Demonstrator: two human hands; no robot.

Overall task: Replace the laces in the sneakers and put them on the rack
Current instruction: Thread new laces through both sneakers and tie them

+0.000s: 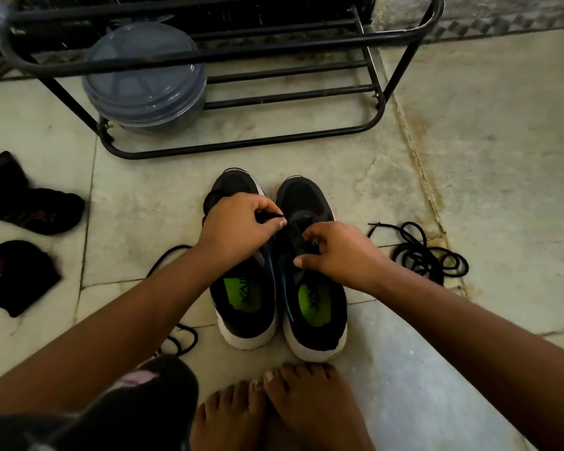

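Observation:
Two black sneakers with white soles and green insoles stand side by side on the floor, toes pointing away from me: the left sneaker (245,307) and the right sneaker (316,317). My left hand (238,226) pinches a black lace end above the gap between them. My right hand (339,252) grips the tongue and lacing area of the right sneaker. A loose black lace (427,252) lies coiled on the floor to the right. Another black lace (176,340) trails on the floor under my left forearm. The black metal rack (241,148) stands just beyond the sneakers.
A grey lidded plastic container (144,79) sits on the rack's lowest bars at the left. Two black socks (30,203) (17,275) lie on the floor at the left. My bare feet (280,408) rest just behind the sneakers' heels. The floor is pale stone slabs.

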